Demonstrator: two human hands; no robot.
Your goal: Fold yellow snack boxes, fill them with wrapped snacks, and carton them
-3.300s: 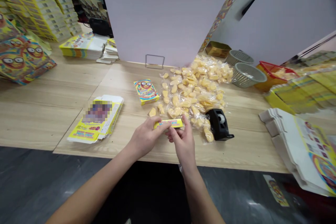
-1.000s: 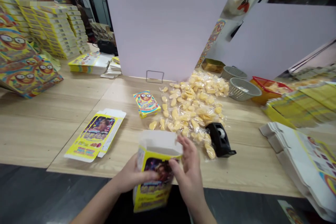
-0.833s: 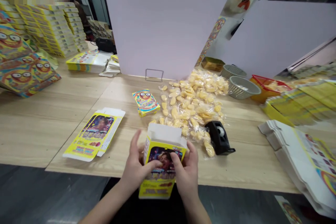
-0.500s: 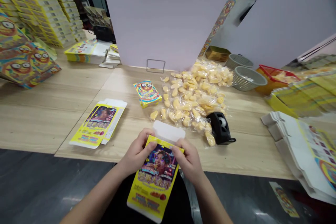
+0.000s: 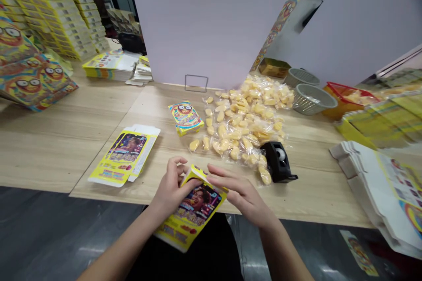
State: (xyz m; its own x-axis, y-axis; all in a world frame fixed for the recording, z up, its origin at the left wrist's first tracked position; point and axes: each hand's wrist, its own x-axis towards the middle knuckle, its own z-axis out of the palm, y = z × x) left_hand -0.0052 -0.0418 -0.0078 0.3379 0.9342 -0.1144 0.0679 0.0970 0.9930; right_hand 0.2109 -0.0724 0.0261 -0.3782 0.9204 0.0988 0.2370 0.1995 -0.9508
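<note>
A yellow printed cardboard box (image 5: 191,213) with a photo panel lies tilted in front of me, its lower corner over the table's front edge. My left hand (image 5: 172,184) grips its upper left end, with the thumb across the face. My right hand (image 5: 240,193) lies with straight fingers along the box's top edge, and the end flap is folded down. Just beyond the box lies a heap of clear bagged yellow snacks (image 5: 242,125). A black tape dispenser (image 5: 278,162) stands to the right of my right hand.
A flat box blank (image 5: 124,156) and a small finished box (image 5: 185,118) lie on the light wood table (image 5: 56,153). Stacks of flat blanks (image 5: 372,180) fill the right side. Grey baskets (image 5: 313,99) and a red tray (image 5: 349,102) stand behind, near a partition (image 5: 204,22).
The white end flap sticking up from the box has folded down. The box has tilted to the left, and my right hand has slid right, with its fingers straightened along the top edge.
</note>
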